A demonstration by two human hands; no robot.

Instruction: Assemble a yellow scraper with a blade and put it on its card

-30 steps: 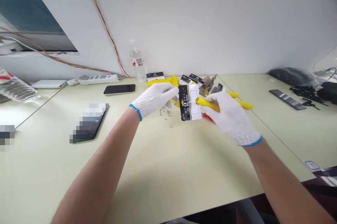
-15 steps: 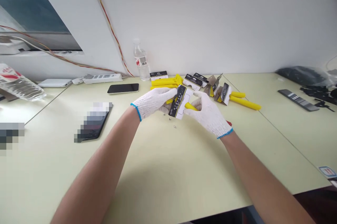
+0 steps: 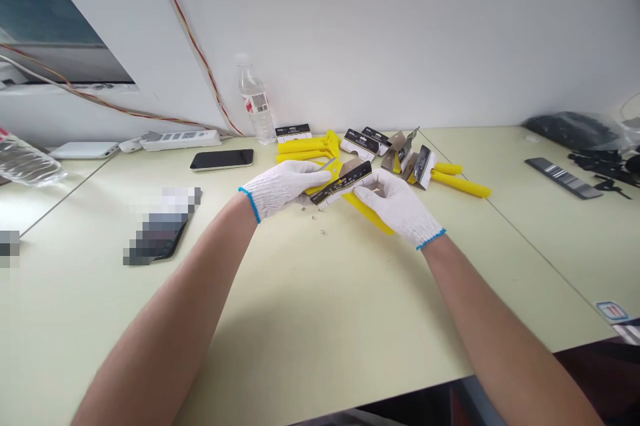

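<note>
Both hands wear white knit gloves with blue cuffs. In the middle of the head view, my left hand (image 3: 287, 187) grips the head of a yellow-handled scraper (image 3: 373, 214), whose metal blade edge shows beside my thumb. A black-and-white packaging card (image 3: 343, 186) lies tilted across the scraper's head. My right hand (image 3: 400, 206) pinches the card's right end, above the yellow handle; whether it also touches the handle is hidden. Just below the left hand, several small screws (image 3: 313, 217) lie on the table (image 3: 310, 319).
Behind the hands lie more yellow scrapers (image 3: 300, 146) and several carded ones (image 3: 460, 179). A water bottle (image 3: 256, 106) stands by the wall, near a power strip (image 3: 183, 139) and a phone (image 3: 223, 159). A dark blade-like strip (image 3: 563, 177) and black plastic parts (image 3: 607, 163) are at right.
The card has turned from facing me upright to a flatter tilt, and more of the scraper's head and handle shows. The view has shifted slightly right.
</note>
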